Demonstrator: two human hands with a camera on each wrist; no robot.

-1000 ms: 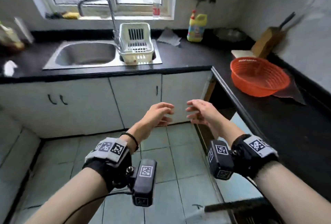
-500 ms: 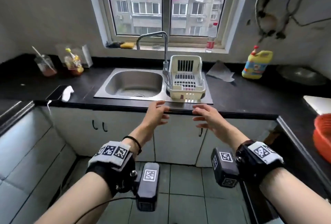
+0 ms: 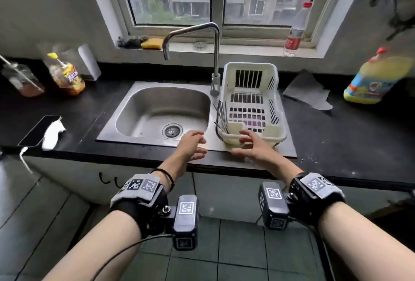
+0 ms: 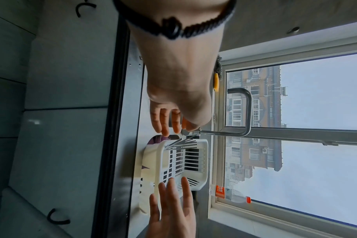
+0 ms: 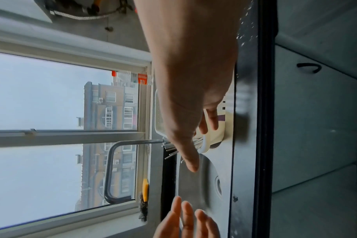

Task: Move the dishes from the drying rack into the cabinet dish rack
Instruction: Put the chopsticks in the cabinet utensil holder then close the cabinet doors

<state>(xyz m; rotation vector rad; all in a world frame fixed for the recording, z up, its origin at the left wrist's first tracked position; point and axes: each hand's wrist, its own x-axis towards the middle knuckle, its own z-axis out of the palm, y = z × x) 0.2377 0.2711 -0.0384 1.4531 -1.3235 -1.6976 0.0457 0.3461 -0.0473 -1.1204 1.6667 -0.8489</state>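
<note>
Since the earlier frame: view swung from the corner cabinets to face the window; both hands now out over the near edge of the sink.

Left hand point(image 3: 192, 144): fingers point(image 4: 160, 122) loose and released, holding nothing, above the sink's near rim.
Right hand point(image 3: 252, 147): fingers point(image 5: 211, 120) spread and released, holding nothing, just in front of the drying rack's near wall.

Drying rack point(image 3: 252, 101): white plastic, right of the basin beside the faucet point(image 3: 213, 56). No plates or bowls visible inside; only chopsticks point(image 3: 221, 115) fanned in the near-left pocket. Cabinet dish rack: not in view.

Step in hand, judged: reach for what remains in the rack. Best gathered as one bundle near the middle, lifted straight up clear of the pocket wall and faucet base.

Around: sink point(image 3: 164, 110); phone point(image 3: 37, 131) and cloth on the surface, near left; jars, far left; detergent jug point(image 3: 377, 78), far right; bottle point(image 3: 296, 31) on the sill. Nothing between hands and rack.
</note>
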